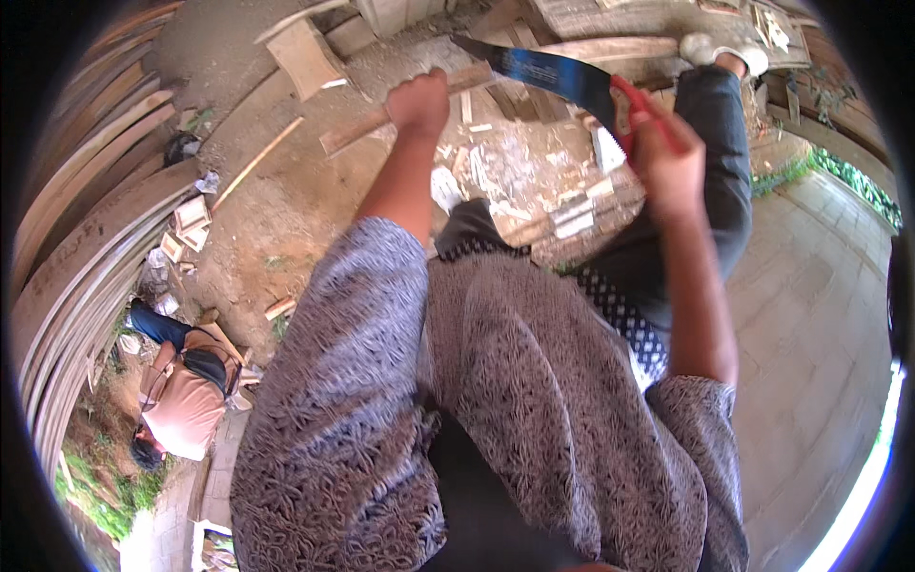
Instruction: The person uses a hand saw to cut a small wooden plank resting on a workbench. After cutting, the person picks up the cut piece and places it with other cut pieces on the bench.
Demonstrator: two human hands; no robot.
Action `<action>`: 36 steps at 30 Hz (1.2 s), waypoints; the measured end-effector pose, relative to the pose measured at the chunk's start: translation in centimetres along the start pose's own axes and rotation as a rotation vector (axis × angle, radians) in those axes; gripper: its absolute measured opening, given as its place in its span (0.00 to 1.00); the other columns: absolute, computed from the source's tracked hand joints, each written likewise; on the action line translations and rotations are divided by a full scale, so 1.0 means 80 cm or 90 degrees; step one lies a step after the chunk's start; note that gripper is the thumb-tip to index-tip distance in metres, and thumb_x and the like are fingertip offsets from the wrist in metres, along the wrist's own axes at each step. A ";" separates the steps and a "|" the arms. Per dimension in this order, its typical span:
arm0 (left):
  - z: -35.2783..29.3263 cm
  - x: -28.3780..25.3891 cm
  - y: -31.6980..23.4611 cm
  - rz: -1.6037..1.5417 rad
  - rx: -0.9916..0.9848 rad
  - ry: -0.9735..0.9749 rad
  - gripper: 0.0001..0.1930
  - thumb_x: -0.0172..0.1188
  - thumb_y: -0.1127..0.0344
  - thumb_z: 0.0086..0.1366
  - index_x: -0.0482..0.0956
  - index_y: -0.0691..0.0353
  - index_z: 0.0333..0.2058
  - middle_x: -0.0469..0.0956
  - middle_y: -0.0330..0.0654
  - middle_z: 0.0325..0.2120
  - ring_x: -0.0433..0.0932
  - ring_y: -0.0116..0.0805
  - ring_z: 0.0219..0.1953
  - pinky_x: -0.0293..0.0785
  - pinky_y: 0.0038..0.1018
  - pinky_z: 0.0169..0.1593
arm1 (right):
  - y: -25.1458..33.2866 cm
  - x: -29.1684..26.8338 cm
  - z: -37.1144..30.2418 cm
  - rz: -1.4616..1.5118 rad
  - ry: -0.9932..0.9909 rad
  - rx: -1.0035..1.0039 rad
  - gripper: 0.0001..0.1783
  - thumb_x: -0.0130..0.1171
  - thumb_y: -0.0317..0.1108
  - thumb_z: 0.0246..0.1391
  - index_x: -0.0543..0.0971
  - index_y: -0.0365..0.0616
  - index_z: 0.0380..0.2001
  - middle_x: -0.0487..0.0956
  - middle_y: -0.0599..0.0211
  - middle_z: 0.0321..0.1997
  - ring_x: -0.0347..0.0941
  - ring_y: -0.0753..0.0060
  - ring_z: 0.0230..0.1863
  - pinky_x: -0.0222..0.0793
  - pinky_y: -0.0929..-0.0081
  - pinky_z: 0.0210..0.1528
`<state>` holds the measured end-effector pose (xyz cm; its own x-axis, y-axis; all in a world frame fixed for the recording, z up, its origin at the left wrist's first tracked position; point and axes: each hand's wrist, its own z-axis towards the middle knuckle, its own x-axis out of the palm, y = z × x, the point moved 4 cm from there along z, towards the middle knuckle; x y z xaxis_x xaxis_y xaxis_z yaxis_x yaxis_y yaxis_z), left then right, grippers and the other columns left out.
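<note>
The left hand (417, 103) was positioned between 11 and 12 o'clock from the view centre, its fingers folded into a fist around a wooden strip (357, 132). The left forearm (398, 186) extended toward a point just past 12 o'clock. The right hand (667, 160), at 2 o'clock and blurred, was wrapped around the red handle (624, 95) of a handsaw (562, 78). The right arm was bent at the elbow, with its forearm (702, 296) directed slightly left of 12 o'clock. The two hands were well apart, each clamped on its own item.

The handsaw was located at 1 o'clock. Its long axis ran from the handle toward 10 o'clock, where the blade tip pointed. The wooden strip lay between 11 and 12 o'clock; its long axis ran from 8 to 2 o'clock, with both ends projecting past the left fist. The blade's far section overlapped the strip's 2 o'clock end in view; contact could not be determined.

Stacked planks (71, 248) stood at 9 o'clock, and a second person (191, 410) was at 8 o'clock.
</note>
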<state>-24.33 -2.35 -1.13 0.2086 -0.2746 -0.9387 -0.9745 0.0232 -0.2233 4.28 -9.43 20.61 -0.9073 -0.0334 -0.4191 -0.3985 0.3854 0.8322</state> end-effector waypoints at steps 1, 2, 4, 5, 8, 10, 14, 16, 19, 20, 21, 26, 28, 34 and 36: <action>-0.015 0.002 -0.005 -0.014 -0.005 0.018 0.10 0.61 0.65 0.61 0.81 0.55 0.41 0.87 0.49 0.37 0.87 0.51 0.40 0.83 0.46 0.41 | 0.012 -0.023 0.003 0.013 0.060 0.059 0.24 0.61 0.35 0.67 0.76 0.35 0.63 0.84 0.66 0.42 0.76 0.83 0.38 0.72 0.79 0.41; -0.025 0.020 -0.001 -0.019 0.021 0.052 0.12 0.63 0.61 0.61 0.80 0.55 0.42 0.86 0.49 0.38 0.87 0.52 0.41 0.83 0.45 0.42 | 0.026 -0.015 -0.012 0.008 0.088 0.062 0.25 0.62 0.36 0.67 0.76 0.36 0.63 0.84 0.68 0.41 0.76 0.83 0.37 0.72 0.80 0.41; -0.022 -0.004 -0.004 -0.044 -0.019 0.055 0.13 0.64 0.59 0.60 0.80 0.55 0.42 0.86 0.49 0.38 0.86 0.52 0.42 0.82 0.46 0.43 | 0.037 0.013 -0.050 0.008 0.097 0.059 0.27 0.64 0.38 0.65 0.77 0.36 0.63 0.84 0.71 0.40 0.75 0.84 0.37 0.71 0.82 0.40; -0.037 -0.005 -0.009 -0.058 -0.039 0.079 0.14 0.65 0.57 0.59 0.80 0.55 0.42 0.86 0.49 0.37 0.86 0.52 0.42 0.82 0.46 0.44 | 0.025 0.032 -0.070 0.026 0.048 0.052 0.27 0.65 0.37 0.64 0.76 0.35 0.63 0.84 0.68 0.42 0.77 0.81 0.40 0.73 0.81 0.44; -0.023 -0.014 -0.008 -0.065 0.016 0.100 0.19 0.66 0.52 0.60 0.78 0.57 0.43 0.85 0.48 0.39 0.85 0.50 0.44 0.81 0.47 0.47 | 0.015 0.062 -0.097 0.024 0.002 0.033 0.29 0.67 0.35 0.63 0.75 0.33 0.63 0.85 0.54 0.52 0.79 0.73 0.49 0.73 0.73 0.52; -0.038 -0.012 -0.007 -0.071 0.047 0.111 0.20 0.66 0.49 0.60 0.78 0.57 0.44 0.84 0.47 0.41 0.85 0.49 0.46 0.81 0.46 0.49 | 0.070 0.036 -0.111 -0.080 0.014 0.002 0.30 0.65 0.37 0.65 0.73 0.34 0.65 0.83 0.64 0.47 0.75 0.82 0.39 0.71 0.81 0.42; -0.038 -0.019 0.010 -0.072 0.052 0.116 0.25 0.66 0.45 0.61 0.77 0.57 0.48 0.83 0.47 0.44 0.83 0.48 0.48 0.80 0.44 0.50 | 0.198 -0.077 -0.154 -0.078 -0.066 -0.127 0.41 0.62 0.50 0.63 0.67 0.29 0.69 0.81 0.70 0.36 0.70 0.87 0.26 0.70 0.86 0.36; -0.030 -0.035 0.006 -0.090 0.067 0.089 0.27 0.64 0.42 0.62 0.78 0.56 0.50 0.83 0.48 0.45 0.83 0.49 0.48 0.80 0.43 0.51 | 0.220 -0.116 -0.152 -0.015 -0.104 -0.225 0.45 0.60 0.51 0.63 0.63 0.25 0.70 0.74 0.77 0.23 0.63 0.89 0.18 0.70 0.87 0.34; -0.059 -0.043 0.026 -0.072 0.027 0.019 0.30 0.57 0.34 0.65 0.81 0.55 0.49 0.83 0.48 0.46 0.83 0.50 0.48 0.79 0.44 0.51 | 0.209 -0.124 -0.123 -0.014 -0.109 -0.261 0.41 0.57 0.45 0.66 0.60 0.24 0.71 0.62 0.83 0.14 0.53 0.91 0.13 0.61 0.88 0.24; -0.060 -0.044 0.048 -0.022 -0.018 0.021 0.31 0.53 0.32 0.66 0.82 0.54 0.48 0.84 0.49 0.45 0.83 0.50 0.48 0.79 0.45 0.51 | 0.204 -0.113 -0.112 -0.002 -0.114 -0.225 0.40 0.57 0.44 0.67 0.61 0.25 0.71 0.63 0.83 0.14 0.53 0.91 0.13 0.58 0.88 0.21; -0.066 -0.047 0.069 0.032 -0.079 0.021 0.34 0.49 0.29 0.68 0.84 0.54 0.47 0.84 0.49 0.45 0.83 0.50 0.48 0.79 0.45 0.51 | 0.194 -0.097 -0.094 0.023 -0.102 -0.199 0.38 0.57 0.42 0.67 0.61 0.25 0.70 0.63 0.83 0.14 0.54 0.91 0.13 0.55 0.87 0.20; -0.065 -0.045 0.092 0.003 -0.250 0.207 0.39 0.37 0.27 0.71 0.86 0.54 0.45 0.86 0.49 0.41 0.86 0.49 0.45 0.81 0.47 0.47 | 0.141 -0.037 -0.011 0.110 0.024 -0.060 0.28 0.63 0.35 0.65 0.73 0.34 0.65 0.81 0.74 0.35 0.67 0.91 0.25 0.61 0.89 0.26; -0.064 -0.038 0.094 0.008 -0.257 0.210 0.38 0.36 0.29 0.72 0.87 0.53 0.44 0.87 0.49 0.41 0.86 0.49 0.45 0.81 0.46 0.46 | 0.119 -0.013 0.016 0.096 0.063 0.002 0.28 0.65 0.34 0.65 0.74 0.35 0.65 0.82 0.72 0.40 0.72 0.89 0.32 0.67 0.89 0.34; -0.055 -0.019 0.101 0.033 -0.264 0.229 0.34 0.37 0.33 0.73 0.86 0.52 0.41 0.87 0.47 0.39 0.86 0.47 0.43 0.82 0.45 0.45 | 0.062 0.012 0.057 0.041 0.153 0.069 0.28 0.65 0.34 0.66 0.73 0.35 0.65 0.84 0.67 0.49 0.75 0.84 0.45 0.71 0.84 0.48; -0.066 -0.015 0.097 0.051 -0.274 0.244 0.31 0.39 0.35 0.74 0.86 0.51 0.39 0.87 0.47 0.38 0.86 0.47 0.43 0.82 0.44 0.45 | 0.047 0.015 0.051 0.053 0.162 0.080 0.28 0.64 0.35 0.66 0.73 0.34 0.65 0.83 0.63 0.53 0.74 0.81 0.50 0.70 0.80 0.54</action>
<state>-32.57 -6.88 -0.34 0.1654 -0.6183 -0.7684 -0.9487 -0.3127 0.0474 2.25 -4.26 21.73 -0.9467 -0.2217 -0.2338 -0.3167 0.5067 0.8019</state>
